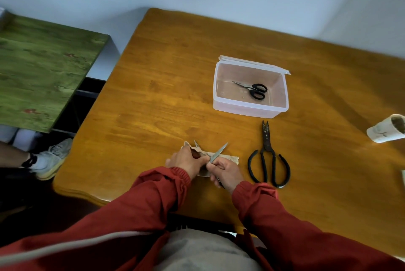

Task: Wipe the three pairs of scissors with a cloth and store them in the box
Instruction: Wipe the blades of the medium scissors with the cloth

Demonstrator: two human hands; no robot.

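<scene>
A small pair of black-handled scissors lies inside the clear plastic box at the middle of the wooden table. A large dark iron pair of scissors lies on the table in front of the box, handles towards me. My right hand grips the handles of a slim metal pair of scissors whose blades are spread apart. My left hand pinches a tan cloth around one blade near the pivot. The cloth lies partly on the table under both hands.
The box's lid stands open at its far side. A white cup lies on its side near the table's right edge. A green table stands to the left, with a person's shoe on the floor below it.
</scene>
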